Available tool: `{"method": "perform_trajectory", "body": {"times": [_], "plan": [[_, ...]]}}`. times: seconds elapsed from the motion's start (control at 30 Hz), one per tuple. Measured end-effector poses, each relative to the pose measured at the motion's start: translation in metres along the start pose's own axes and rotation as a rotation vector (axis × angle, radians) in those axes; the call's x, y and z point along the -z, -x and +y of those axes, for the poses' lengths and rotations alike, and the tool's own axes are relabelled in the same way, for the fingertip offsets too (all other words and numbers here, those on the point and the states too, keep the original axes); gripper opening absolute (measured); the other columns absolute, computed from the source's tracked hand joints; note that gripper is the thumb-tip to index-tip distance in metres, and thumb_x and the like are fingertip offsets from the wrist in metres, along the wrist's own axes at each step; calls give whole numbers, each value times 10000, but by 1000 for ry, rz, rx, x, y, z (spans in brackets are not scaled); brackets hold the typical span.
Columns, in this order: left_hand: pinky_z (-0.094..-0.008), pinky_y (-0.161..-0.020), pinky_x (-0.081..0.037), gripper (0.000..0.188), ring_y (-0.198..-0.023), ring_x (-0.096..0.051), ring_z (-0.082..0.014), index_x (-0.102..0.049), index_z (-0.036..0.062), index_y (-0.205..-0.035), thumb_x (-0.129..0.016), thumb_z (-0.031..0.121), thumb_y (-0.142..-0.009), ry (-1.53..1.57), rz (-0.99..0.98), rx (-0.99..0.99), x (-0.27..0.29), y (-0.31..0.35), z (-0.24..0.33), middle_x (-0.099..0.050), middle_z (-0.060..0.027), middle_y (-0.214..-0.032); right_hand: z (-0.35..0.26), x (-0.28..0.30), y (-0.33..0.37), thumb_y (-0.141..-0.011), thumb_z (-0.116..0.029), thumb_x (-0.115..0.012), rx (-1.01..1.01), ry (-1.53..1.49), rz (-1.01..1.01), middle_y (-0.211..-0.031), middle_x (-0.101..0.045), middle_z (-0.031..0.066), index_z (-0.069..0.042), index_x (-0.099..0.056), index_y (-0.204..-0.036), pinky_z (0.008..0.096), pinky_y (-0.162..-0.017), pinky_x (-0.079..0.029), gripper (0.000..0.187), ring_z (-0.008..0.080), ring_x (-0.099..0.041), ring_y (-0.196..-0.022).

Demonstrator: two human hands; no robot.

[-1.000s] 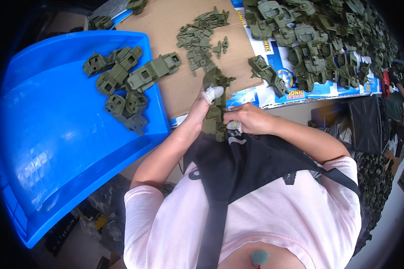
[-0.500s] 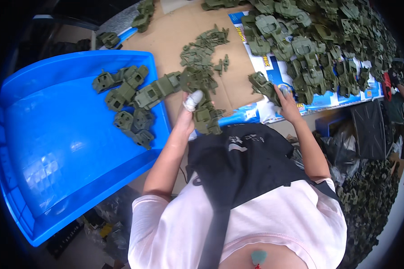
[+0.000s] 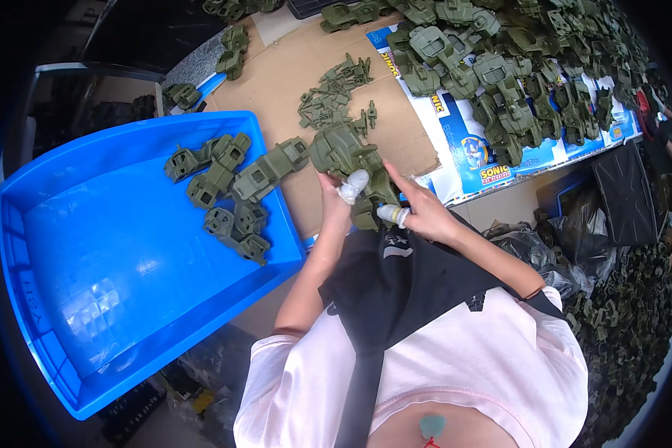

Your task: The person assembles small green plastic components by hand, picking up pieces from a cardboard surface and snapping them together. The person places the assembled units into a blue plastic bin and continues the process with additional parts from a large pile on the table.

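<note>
Both hands' fingers clasped round olive-green pieces

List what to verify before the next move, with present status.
1. Left hand holding the green plastic piece: ok, its white-covered thumb lies on it.
2. Right hand at that same piece: ok, its covered thumb is at the lower end.
3. Whether the piece is one part or several: cannot tell, hands partly hide it.
4. Small green parts on the cardboard: ok, piled just beyond the piece.
5. Parts fully inside the blue bin: not ok, one long part crosses its right rim.
</note>
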State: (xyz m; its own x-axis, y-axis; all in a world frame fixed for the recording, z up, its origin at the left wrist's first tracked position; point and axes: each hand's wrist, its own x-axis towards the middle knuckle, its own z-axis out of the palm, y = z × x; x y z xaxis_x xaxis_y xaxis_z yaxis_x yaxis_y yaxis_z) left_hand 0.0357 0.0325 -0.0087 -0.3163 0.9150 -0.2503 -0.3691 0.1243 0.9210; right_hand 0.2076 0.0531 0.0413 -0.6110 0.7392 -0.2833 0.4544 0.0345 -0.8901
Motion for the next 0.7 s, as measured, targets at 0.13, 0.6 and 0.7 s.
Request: {"method": "perform_trajectory", "body": {"times": [0.13, 0.6, 0.7], "plan": [[-322, -873, -445, 749, -1066, -498, -199, -212, 125, -1318, -655, -1, -728, 106, 0, -5, 2, 5, 11, -434, -85, -1227, -7, -2, 2, -785, -254, -619, 115, 37, 34, -1108, -496, 292, -80, -114, -1399, 416, -881, -384, 813, 420, -485, -1032], [-308, -789, -496, 641, -981, -547, -194, -288, 75, -1245, -668, 14, -733, 87, 43, -9, 6, 16, 10, -487, -101, -1155, -15, -12, 3, -833, -210, -569, 211, 44, -74, -1297, -363, 277, -77, -33, -1407, 404, -985, -310, 797, 379, -371, -1205], [-300, -761, -512, 548, -906, -586, -190, -346, 75, -1197, -655, 31, -747, 240, 23, 2, 10, 14, 23, -548, -98, -1064, -9, 3, -3, -871, -176, -521, 168, -547, -172, -1373, -300, 193, -90, -59, -1410, 381, -1000, -321, 715, 316, -342, -1243]]}}
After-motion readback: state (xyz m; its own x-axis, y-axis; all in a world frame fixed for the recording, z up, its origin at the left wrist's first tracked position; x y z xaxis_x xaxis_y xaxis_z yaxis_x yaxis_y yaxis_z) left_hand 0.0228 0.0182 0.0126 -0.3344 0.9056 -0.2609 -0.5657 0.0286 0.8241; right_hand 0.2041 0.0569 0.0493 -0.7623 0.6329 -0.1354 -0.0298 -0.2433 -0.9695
